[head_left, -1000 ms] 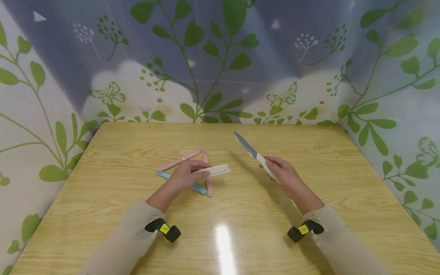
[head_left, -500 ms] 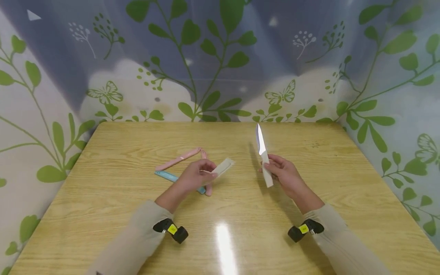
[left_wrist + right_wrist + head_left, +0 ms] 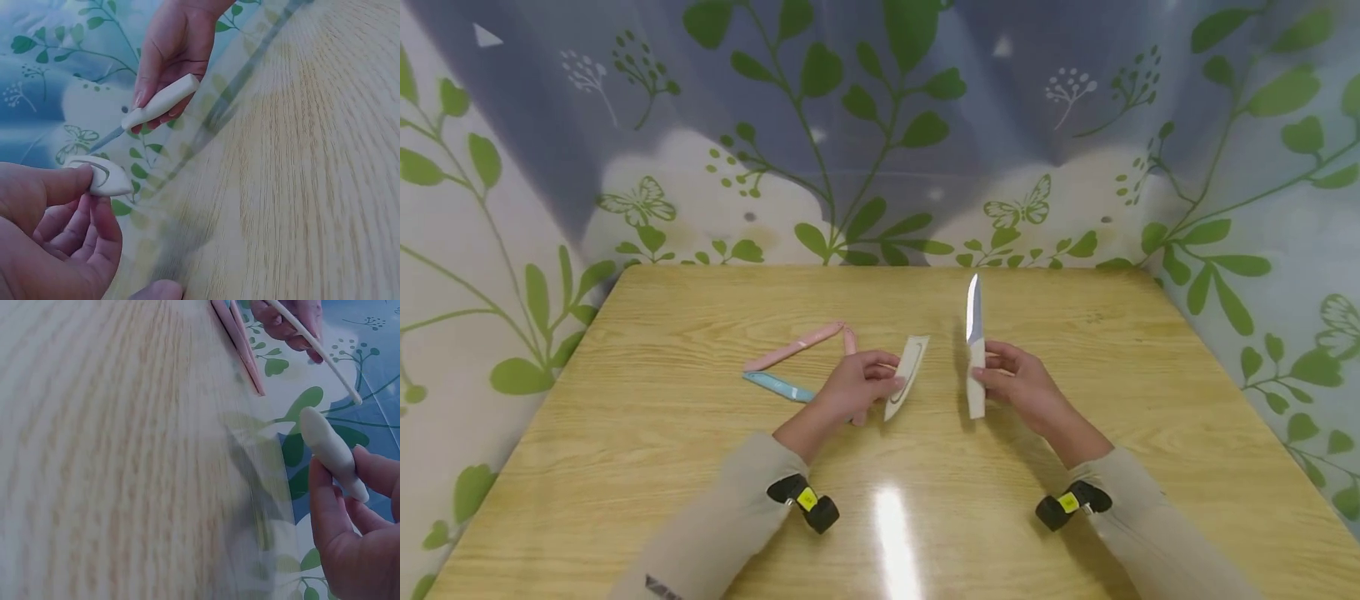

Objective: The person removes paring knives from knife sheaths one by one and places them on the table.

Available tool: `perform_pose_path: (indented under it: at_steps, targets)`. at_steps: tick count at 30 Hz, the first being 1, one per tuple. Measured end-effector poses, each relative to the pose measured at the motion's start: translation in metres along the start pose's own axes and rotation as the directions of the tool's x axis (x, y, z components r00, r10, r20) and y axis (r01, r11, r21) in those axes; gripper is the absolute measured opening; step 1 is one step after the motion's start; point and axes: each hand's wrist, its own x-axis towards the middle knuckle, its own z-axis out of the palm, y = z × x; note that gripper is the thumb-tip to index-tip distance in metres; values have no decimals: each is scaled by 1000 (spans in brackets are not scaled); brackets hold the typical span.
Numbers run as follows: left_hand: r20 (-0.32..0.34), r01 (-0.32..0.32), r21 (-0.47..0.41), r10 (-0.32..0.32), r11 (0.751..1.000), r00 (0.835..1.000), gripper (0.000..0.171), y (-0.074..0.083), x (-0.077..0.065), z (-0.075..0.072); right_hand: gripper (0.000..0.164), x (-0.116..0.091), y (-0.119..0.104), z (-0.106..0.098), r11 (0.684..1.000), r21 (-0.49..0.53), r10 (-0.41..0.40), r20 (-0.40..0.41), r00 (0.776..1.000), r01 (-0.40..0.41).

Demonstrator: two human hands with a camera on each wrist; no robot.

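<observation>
My right hand [image 3: 1022,383] grips the white handle of a knife [image 3: 975,367], its bare metal blade pointing away toward the back of the table. In my left hand [image 3: 857,383] a white knife sheath [image 3: 908,375] is pinched between thumb and fingers, standing tilted beside the knife with a gap between them. The left wrist view shows the slotted face of the sheath [image 3: 103,177] and the knife handle [image 3: 164,103] beyond it. From the right wrist, the handle [image 3: 331,447] is seen end-on and the sheath [image 3: 319,347] edge-on.
Left of my hands, a pink folding-type piece [image 3: 793,346], a second pink piece [image 3: 849,340] and a blue one [image 3: 777,386] lie on the wooden table [image 3: 662,500], partly hidden by my left hand. A leaf-patterned cloth [image 3: 880,167] hangs behind the table.
My left hand has moved right and turned the sheath from lying crosswise to nearly upright. My right hand has swung the knife from pointing left to pointing straight away.
</observation>
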Motion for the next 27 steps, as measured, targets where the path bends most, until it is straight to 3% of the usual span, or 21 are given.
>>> perform_pose_path:
  at_steps: [5,9,19,27]
  targets:
    - [18,48,-155,-46,987,999,23,0,6,6,50,-1,1,-3,1000,-19,20,16,1000,-20]
    - [32,81,-228,-76,970,997,22,3,11,7,50,-2,3,-6,999,-36,37,11,999,-36]
    - [60,112,-188,-102,976,993,27,14,27,19,49,0,10,-10,996,-72,45,-22,999,-47]
    - [63,115,-129,-108,985,992,22,2,46,42,52,-3,12,-13,980,-184,65,-58,996,-75]
